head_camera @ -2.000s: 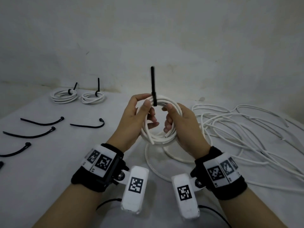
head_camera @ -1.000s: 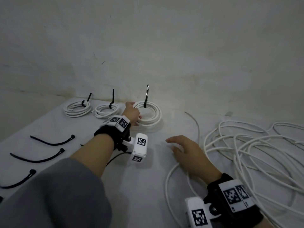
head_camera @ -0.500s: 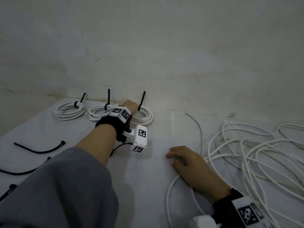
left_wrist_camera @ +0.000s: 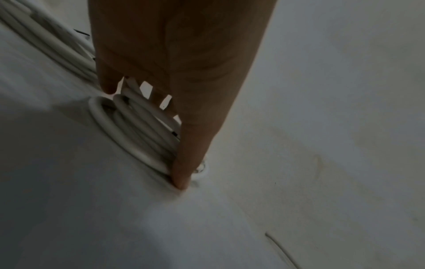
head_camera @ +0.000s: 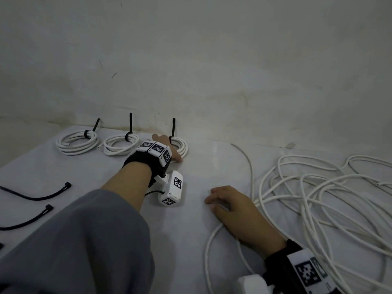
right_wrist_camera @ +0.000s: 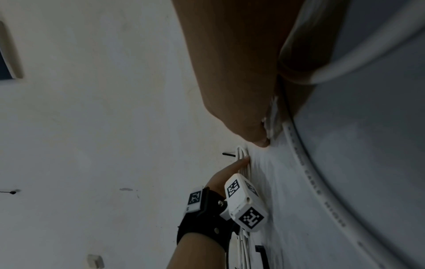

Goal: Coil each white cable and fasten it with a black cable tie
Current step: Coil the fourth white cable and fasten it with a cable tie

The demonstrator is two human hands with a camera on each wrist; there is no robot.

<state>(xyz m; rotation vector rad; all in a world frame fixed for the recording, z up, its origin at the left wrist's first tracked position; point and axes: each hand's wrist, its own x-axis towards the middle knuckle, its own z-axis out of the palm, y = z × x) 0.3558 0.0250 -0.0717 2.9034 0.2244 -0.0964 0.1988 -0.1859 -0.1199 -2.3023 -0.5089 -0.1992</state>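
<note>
Three tied white coils lie in a row by the back wall: the left coil (head_camera: 77, 140), the middle coil (head_camera: 120, 145) and the newest coil (head_camera: 182, 147), each with a black tie tail standing up. My left hand (head_camera: 171, 151) reaches over the newest coil (left_wrist_camera: 138, 131), its fingers (left_wrist_camera: 181, 179) stretched down onto the coil and the table. My right hand (head_camera: 230, 205) rests palm down near the table's middle, fingers relaxed, holding nothing. A loose white cable (head_camera: 210, 247) runs under its wrist.
A tangle of loose white cables (head_camera: 318, 200) covers the right side of the white table (head_camera: 191, 240). Loose black cable ties (head_camera: 40, 193) (head_camera: 27, 218) lie at the left edge. The wall stands right behind the coils.
My left hand carried the tied coil from in front of me to the back row and set it beside the middle coil. My right hand let go and came down onto the table.
</note>
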